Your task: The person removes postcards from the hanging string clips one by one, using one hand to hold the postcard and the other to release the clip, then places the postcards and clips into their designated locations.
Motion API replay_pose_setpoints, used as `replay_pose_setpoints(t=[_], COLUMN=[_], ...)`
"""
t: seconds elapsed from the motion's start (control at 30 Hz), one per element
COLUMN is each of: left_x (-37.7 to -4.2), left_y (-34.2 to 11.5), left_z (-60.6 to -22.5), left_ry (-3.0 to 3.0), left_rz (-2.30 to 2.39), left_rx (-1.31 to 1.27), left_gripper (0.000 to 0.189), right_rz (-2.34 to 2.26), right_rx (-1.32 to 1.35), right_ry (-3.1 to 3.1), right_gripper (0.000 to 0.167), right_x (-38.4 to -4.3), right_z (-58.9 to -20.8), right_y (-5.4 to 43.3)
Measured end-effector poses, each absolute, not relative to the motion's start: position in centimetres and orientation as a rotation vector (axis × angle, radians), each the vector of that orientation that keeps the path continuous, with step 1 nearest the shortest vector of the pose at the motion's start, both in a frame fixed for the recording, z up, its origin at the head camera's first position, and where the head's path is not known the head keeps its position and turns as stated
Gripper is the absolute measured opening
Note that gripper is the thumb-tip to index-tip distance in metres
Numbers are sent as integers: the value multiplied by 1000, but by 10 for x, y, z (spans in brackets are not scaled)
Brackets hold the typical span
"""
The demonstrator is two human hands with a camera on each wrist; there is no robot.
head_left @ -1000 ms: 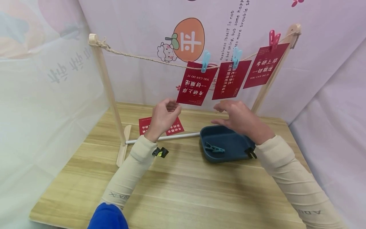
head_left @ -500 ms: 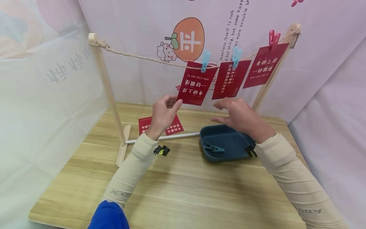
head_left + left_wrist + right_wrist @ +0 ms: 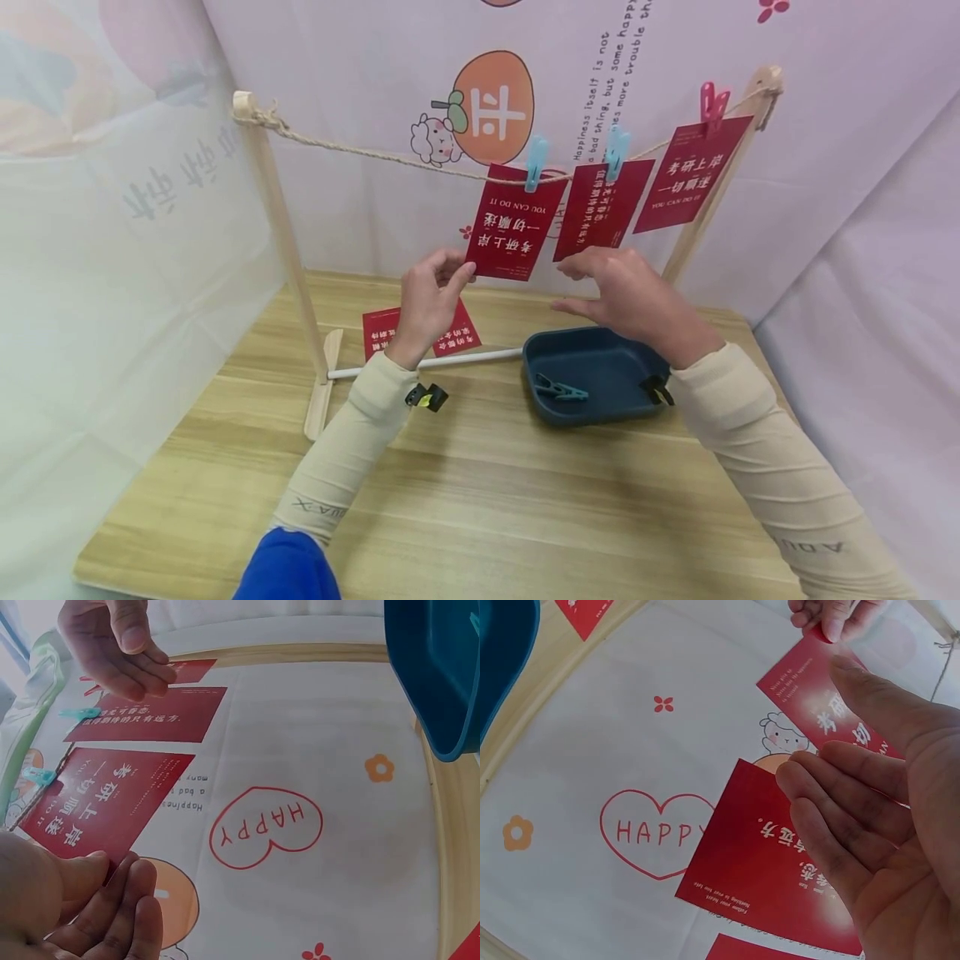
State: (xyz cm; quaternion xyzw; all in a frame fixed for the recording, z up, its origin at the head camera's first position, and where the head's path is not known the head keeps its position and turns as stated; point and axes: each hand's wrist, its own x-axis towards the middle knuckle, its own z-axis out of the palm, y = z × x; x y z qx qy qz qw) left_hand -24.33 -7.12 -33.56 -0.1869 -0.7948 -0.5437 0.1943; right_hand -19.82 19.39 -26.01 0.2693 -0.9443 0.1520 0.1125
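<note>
Three red cards hang by clips from a twine line. My left hand (image 3: 429, 308) pinches the lower left corner of the left card (image 3: 516, 223) between thumb and fingers, as the left wrist view shows; a light blue clip (image 3: 536, 164) holds its top. Just below the middle card (image 3: 602, 208), my right hand (image 3: 630, 304) hovers with thumb and fingers apart and nothing between them. A second light blue clip (image 3: 617, 154) is on that middle card. At the right, a pink clip (image 3: 713, 107) holds the third card (image 3: 693, 175).
The twine (image 3: 352, 152) runs between two wooden posts, joined low down by a white rod (image 3: 480, 357). Behind the rod, red cards (image 3: 457, 333) lie on the wooden table (image 3: 480, 500). Under my right hand sits a dark blue tray (image 3: 611, 412) with a green clip (image 3: 561, 388) inside.
My left hand has closed from beside the left card onto its lower corner. My right hand has risen slightly and stays apart below the middle card.
</note>
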Motion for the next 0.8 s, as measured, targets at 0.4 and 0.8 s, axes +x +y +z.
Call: replay_pose_setpoints(t=[0.4, 0.8], left_x=[-243, -244], left_y=[-68, -64], left_z=[-342, -348], left_ry=[-2203, -2207], left_rz=[-1577, -1603], left_rx=[-525, -520], left_gripper=[21, 20], right_rz=[463, 479], right_rx=[809, 745], right_ry=[-2661, -2679], right_gripper=[54, 57], right_x=[-200, -202], right_z=[-248, -227], right_y=[193, 186])
